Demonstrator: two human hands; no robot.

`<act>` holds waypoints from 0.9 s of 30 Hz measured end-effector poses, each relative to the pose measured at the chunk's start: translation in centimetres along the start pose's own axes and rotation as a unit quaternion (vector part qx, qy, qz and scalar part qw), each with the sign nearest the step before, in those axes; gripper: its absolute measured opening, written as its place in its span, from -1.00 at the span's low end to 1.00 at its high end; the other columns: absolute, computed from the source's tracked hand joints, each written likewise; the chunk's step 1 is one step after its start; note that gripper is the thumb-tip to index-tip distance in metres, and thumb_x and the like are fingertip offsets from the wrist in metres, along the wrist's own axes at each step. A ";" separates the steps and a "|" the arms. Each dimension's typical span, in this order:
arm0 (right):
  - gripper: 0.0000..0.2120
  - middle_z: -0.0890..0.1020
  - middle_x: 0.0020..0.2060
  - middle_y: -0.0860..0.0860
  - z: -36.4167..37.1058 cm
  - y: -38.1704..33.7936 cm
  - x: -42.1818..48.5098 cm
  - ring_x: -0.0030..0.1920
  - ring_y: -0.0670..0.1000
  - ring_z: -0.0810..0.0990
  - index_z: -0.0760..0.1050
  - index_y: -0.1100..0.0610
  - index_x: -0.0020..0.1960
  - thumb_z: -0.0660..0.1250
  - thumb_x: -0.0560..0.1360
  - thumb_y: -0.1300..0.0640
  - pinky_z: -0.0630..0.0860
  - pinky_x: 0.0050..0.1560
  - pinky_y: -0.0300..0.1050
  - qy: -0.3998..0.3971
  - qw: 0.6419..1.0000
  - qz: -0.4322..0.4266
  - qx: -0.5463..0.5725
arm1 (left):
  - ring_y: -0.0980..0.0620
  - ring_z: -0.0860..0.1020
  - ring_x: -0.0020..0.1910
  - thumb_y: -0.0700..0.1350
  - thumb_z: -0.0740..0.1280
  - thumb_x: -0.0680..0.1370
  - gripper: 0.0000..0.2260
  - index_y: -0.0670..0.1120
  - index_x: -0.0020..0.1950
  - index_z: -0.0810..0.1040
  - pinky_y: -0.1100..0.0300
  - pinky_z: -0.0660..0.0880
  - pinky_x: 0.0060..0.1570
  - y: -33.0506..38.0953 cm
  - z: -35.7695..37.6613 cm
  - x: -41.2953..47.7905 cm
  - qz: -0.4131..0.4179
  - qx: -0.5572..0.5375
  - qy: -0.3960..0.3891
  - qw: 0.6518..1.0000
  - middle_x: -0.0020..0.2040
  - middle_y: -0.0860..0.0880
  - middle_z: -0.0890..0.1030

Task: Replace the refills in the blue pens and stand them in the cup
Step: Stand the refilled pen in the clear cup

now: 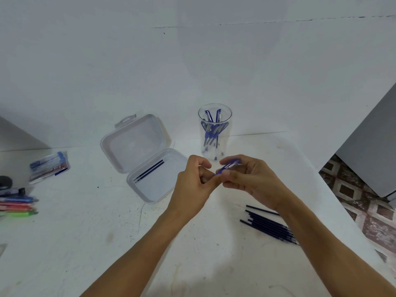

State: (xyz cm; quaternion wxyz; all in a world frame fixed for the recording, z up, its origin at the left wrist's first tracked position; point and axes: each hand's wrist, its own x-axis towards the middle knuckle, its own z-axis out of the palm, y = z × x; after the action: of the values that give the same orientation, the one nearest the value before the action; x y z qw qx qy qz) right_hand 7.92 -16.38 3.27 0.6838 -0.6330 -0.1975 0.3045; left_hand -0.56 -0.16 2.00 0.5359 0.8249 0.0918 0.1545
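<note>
Both hands meet over the middle of the white table, just in front of the clear cup, which holds several blue pens standing upright. My right hand grips a blue pen by its barrel, tilted up to the right. My left hand pinches the pen's lower left end with thumb and fingertips. That end is hidden by my fingers. An open clear plastic case to the left holds two dark blue refills. A loose pile of dark blue refills lies under my right forearm.
A packet of pens lies at the far left, with coloured pens and a dark object by the left edge. The table's right edge runs diagonally; patterned floor tiles and a grey cabinet lie beyond.
</note>
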 end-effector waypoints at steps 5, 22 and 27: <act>-0.84 0.72 -0.05 0.19 0.8 -0.5 0.2 0.02 0.19 0.70 0.53 0.25 0.13 0.33 0.56 0.25 0.63 0.08 0.09 0.095 0.993 -0.070 0.008 | 0.29 0.50 0.09 0.17 0.41 0.47 -0.57 0.06 0.25 0.39 0.42 0.48 0.03 -0.1 -0.7 0.8 0.034 0.028 -0.030 0.999 0.12 0.23 0.52; -0.71 0.63 -0.15 -0.05 0.6 -7.6 7.6 -0.14 -0.10 0.62 0.40 0.07 0.32 0.29 0.61 0.16 0.57 -0.06 -0.28 0.269 0.820 -0.339 -0.375 | -0.03 0.41 0.35 0.05 0.52 0.42 -0.26 -0.04 0.48 0.23 0.06 0.45 0.28 -0.4 0.2 10.5 -0.013 0.040 0.057 0.997 0.44 -0.02 0.37; -0.72 0.64 0.01 0.00 0.6 -6.1 9.3 0.03 0.02 0.60 0.37 0.04 0.35 0.21 0.65 0.11 0.58 0.06 -0.08 0.247 0.796 -0.298 -0.466 | -0.01 0.51 0.24 -0.01 0.51 0.44 -0.38 0.00 0.41 0.29 0.05 0.50 0.23 -0.6 0.7 10.5 -0.018 0.002 0.055 0.998 0.33 -0.02 0.50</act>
State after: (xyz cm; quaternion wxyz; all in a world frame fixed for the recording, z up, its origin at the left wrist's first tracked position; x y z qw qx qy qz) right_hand 15.35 -9.81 8.25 0.3887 -0.8385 -0.3189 -0.2101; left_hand 9.48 2.83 2.86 0.5314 0.8143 0.1362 0.1900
